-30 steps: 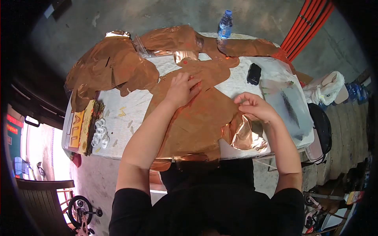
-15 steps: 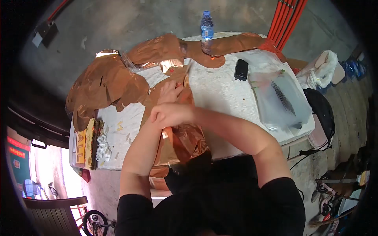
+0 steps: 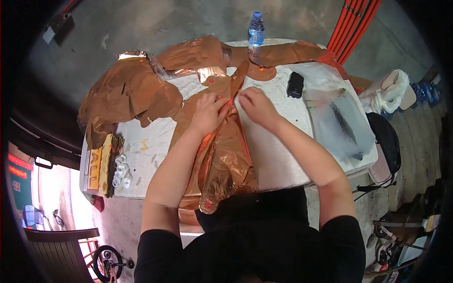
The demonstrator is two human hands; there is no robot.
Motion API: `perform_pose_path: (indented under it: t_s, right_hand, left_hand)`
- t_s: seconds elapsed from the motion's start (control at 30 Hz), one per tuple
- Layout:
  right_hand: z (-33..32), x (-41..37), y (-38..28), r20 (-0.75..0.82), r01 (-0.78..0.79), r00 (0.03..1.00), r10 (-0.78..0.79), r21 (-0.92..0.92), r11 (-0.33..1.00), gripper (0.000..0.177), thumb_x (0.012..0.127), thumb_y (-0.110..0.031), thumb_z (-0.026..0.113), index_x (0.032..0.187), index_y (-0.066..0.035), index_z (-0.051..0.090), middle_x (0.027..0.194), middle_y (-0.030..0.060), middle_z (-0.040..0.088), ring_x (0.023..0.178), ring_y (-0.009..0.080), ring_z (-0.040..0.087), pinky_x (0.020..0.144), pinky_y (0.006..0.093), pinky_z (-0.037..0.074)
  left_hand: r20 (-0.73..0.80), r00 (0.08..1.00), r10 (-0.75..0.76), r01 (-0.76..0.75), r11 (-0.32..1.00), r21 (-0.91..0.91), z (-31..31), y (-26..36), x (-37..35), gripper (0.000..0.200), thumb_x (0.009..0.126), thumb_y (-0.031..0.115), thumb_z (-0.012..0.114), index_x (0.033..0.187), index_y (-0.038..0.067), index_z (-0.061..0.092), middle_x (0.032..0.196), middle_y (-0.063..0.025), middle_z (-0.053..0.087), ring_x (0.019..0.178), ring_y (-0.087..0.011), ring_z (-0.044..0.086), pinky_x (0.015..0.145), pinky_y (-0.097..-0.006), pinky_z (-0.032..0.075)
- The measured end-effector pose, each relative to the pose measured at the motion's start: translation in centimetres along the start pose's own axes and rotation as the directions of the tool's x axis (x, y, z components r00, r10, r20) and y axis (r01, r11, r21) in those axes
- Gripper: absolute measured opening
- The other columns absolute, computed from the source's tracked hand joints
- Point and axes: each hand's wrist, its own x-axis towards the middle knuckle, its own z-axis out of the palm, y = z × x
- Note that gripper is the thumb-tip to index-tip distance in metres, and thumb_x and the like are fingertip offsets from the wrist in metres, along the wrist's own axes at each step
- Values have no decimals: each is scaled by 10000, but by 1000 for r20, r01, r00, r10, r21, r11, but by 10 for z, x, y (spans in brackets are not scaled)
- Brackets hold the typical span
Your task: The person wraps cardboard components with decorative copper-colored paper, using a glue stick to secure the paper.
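Note:
A flat, creased copper-coloured foil balloon [image 3: 229, 162] lies along the table in front of me, its near end hanging over the edge with a red dot on its rounded tab. My left hand [image 3: 207, 113] rests on the foil, fingers bent over a raised fold that runs up the middle. Close by, at the right side of that fold, my right hand [image 3: 257, 106] has its fingers curled together. Whether its fingertips pinch the foil edge is too small to make out. More flat copper foil balloons [image 3: 130, 94] are spread at the left and along the far edge.
On the white table [image 3: 271, 155] are a black case [image 3: 295, 85], a clear plastic bag [image 3: 337, 125], a water bottle [image 3: 256, 33] at the far edge, white ribbon rings [image 3: 121, 172] and a patterned box [image 3: 106, 165]. A black bag [image 3: 384, 137] sits right; a chair [image 3: 59, 250] stands lower left.
My right hand has moved from across my left wrist to the right of the foil. The foil's near part has unfolded toward me, its tab now showing, and a fold has risen between my hands.

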Motion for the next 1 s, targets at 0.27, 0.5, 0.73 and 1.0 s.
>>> perform_pose_path:
  t_s: [0.27, 0.5, 0.73, 1.0]
  right_hand:
    - [60, 16, -16, 5, 89, 996, -89, -33, 995, 552, 913, -402, 502, 1261, 23, 456, 1241, 271, 490, 1152, 393, 467, 1010, 481, 314]
    - [49, 23, -11, 175, -22, 982, -70, 474, 880, 610, 943, -344, 463, 1418, 3, 303, 1448, 287, 287, 1341, 426, 301, 1098, 479, 243]
    - [33, -11, -15, 309, 153, 947, -87, -197, 968, 552, 937, -362, 459, 1299, 42, 356, 1394, 270, 335, 1325, 423, 296, 1075, 539, 245]
    - [-28, -38, -68, 676, -429, 736, 28, 433, 793, 626, 964, -308, 462, 1438, 22, 222, 1460, 261, 277, 1377, 405, 235, 1130, 467, 180]
  left_hand:
    - [213, 970, -120, 90, 986, 143, -5, -3, 0, 273, 822, 204, 603, 1064, 82, 636, 1046, -126, 564, 1050, -306, 489, 888, -426, 387]
    - [-104, 995, -5, 11, 999, 53, 3, -7, -3, 193, 837, 200, 572, 885, 39, 667, 906, -188, 636, 917, -367, 563, 866, -464, 380]
    - [73, 996, -48, 55, 994, -96, -7, -2, 3, 215, 837, 205, 571, 778, 16, 655, 788, -202, 634, 831, -382, 579, 813, -456, 392]
    - [99, 994, -47, 51, 998, -36, -4, -9, 2, 176, 814, 148, 604, 907, 17, 675, 852, -197, 647, 821, -377, 597, 816, -469, 419]
